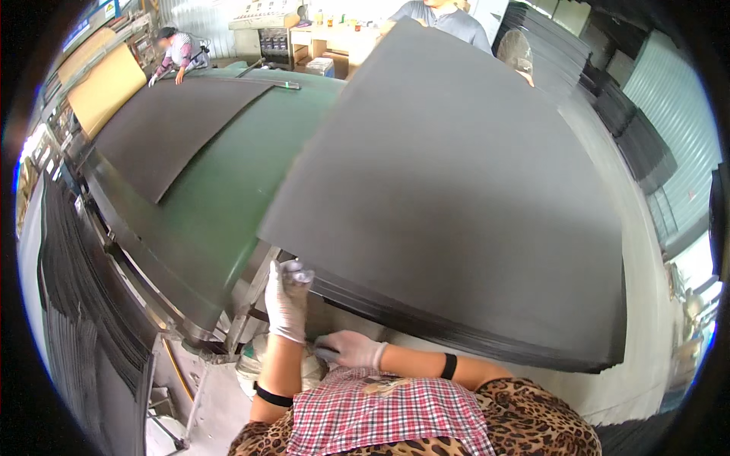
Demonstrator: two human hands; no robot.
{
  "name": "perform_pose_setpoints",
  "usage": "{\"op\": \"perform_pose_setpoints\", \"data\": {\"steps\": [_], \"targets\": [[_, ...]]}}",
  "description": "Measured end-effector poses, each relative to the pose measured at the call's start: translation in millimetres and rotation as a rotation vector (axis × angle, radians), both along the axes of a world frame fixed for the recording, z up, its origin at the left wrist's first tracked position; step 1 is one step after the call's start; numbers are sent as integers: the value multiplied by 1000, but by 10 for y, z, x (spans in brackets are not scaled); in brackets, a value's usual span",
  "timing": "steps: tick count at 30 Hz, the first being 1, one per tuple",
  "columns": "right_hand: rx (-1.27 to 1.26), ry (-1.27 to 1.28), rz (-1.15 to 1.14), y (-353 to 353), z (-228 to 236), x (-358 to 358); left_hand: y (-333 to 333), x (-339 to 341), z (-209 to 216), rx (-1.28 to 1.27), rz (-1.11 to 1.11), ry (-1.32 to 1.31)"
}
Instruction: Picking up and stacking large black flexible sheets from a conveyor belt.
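My left hand [286,304], in a pale glove, is raised at the near left corner of a large dark grey sheet [456,190]. Its thumb stands apart from the bent, greyish fingertips, close to the sheet's edge, and I see nothing held in it. The sheet lies over a stack of black sheets [426,323], its left edge blurred. Lower and nearer my body, my right hand [357,349], also gloved, is closed around something dark grey that I cannot make out. At the sheet's far side stands a co-worker [449,23], a hand at its far right edge.
Left of the stack runs a green conveyor belt [228,182] carrying another dark sheet [182,121]. A second person [182,53] leans over its far end. More black sheets [84,327] stand at the near left. A pale bag [251,365] is beside my left forearm.
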State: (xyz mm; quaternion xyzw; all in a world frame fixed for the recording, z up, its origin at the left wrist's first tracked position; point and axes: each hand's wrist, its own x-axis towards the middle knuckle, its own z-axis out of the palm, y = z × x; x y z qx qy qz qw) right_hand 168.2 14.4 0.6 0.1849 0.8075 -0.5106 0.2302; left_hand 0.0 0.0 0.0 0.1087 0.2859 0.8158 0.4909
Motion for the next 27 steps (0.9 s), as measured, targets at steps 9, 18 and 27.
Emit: {"op": "perform_pose_setpoints", "data": {"steps": [9, 18, 27], "targets": [[-557, -119, -1162, 112, -1516, 2255, -515, -117, -1084, -504, -185, -79], [-1073, 604, -1973, 358, -1845, 2036, 975, -459, -1882, 298, -79, -1175], [-644, 803, -2321, 523, -1327, 783, 804, -2749, -1846, 319, -386, -514]]}}
